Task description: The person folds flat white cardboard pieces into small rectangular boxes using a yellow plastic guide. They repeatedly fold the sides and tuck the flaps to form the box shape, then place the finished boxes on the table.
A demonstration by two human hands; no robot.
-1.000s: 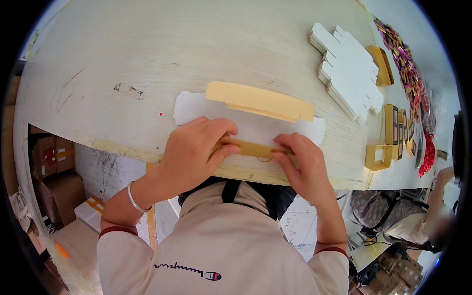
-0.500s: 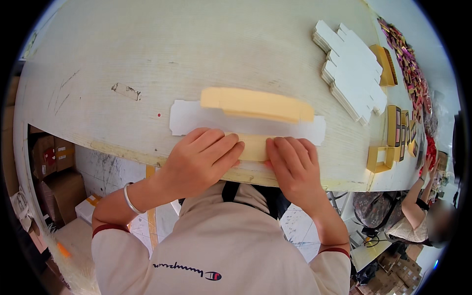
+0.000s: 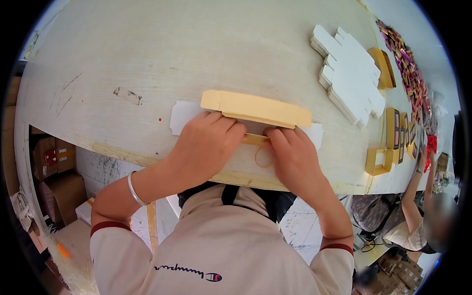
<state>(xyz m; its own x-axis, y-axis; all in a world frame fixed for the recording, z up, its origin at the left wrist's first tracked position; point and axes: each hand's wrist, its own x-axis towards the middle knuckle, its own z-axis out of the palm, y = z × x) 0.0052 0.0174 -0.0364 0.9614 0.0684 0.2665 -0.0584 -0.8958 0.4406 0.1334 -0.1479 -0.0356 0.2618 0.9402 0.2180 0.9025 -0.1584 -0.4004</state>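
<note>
Both hands pressed flat on a white-and-yellow cardboard box blank [image 3: 255, 110] near the front edge of the tabletop [image 3: 147, 59]. Left hand [image 3: 206, 145] and right hand [image 3: 292, 157] side by side, fingers bent down on the near flap, not clenched around anything. Long axis of the blank left to right, folded yellow wall just beyond the fingertips. Both hands equally near. Rubber band [image 3: 264, 157] between the hands.

My worn pale wooden table [image 3: 147, 64] fills the view in bright light; cardboard boxes [image 3: 54, 167] sit on the floor [image 3: 73, 236] under its left edge
</note>
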